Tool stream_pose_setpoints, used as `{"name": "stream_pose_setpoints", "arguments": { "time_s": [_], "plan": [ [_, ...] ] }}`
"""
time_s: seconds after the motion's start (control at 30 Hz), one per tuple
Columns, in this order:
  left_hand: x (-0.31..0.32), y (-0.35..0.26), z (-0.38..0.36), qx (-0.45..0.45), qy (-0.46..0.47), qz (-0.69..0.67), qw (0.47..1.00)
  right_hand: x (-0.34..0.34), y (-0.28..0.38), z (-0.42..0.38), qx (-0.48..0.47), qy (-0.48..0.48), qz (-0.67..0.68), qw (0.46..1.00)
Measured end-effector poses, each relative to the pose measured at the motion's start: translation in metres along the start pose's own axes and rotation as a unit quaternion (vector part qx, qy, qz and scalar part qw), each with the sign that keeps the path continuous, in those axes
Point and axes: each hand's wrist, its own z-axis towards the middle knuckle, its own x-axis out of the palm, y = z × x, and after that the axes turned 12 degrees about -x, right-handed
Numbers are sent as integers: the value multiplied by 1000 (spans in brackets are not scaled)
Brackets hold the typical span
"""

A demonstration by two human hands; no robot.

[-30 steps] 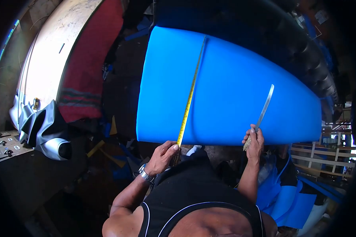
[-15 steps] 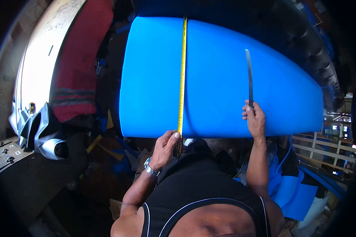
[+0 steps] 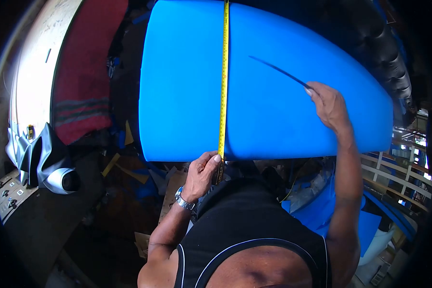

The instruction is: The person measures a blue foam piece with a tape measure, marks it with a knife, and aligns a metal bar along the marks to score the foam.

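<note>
A yellow tape measure [image 3: 224, 77] stretches across a large, smooth blue foam sheet [image 3: 283, 115] from its far edge to its near edge. At the near edge my left hand [image 3: 202, 175], with a metal watch on its wrist, is closed on the end of the tape, its thumb pressed on the strip. Over the right part of the sheet, my right hand [image 3: 329, 103] grips a long, thin knife [image 3: 279, 70]. The blade points up and left towards the tape, seen nearly edge-on. The knife's handle is mostly hidden in my fingers.
On the left stand a pale curved panel [image 3: 38, 72] and a red cloth [image 3: 81, 67] with grey stripes. A silvery sheet roll [image 3: 57, 180] lies below them. Blue foam offcuts [image 3: 317, 211] lie at the lower right, near a slatted rack [image 3: 393, 173].
My right hand has moved up and right, and the knife has swung from upright to slanting left. My left hand stays on the tape. The view has shifted slightly.
</note>
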Motion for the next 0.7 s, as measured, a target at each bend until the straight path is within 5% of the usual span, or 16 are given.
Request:
{"name": "stream_pose_setpoints", "arguments": {
  "time_s": [0.17,0.27,0.7],
  "plan": [
    [-1,-5,0,5,-23,11,1000,-2,9,41,-7,90,-52,995],
    [-4,-12,-1,1,-22,23,999,8,-3,52,-85,69,-87,990],
    [-10,-12,-1,-18,26,-53,998,16,7,65,-91,94,-77,988]
  ]
}}
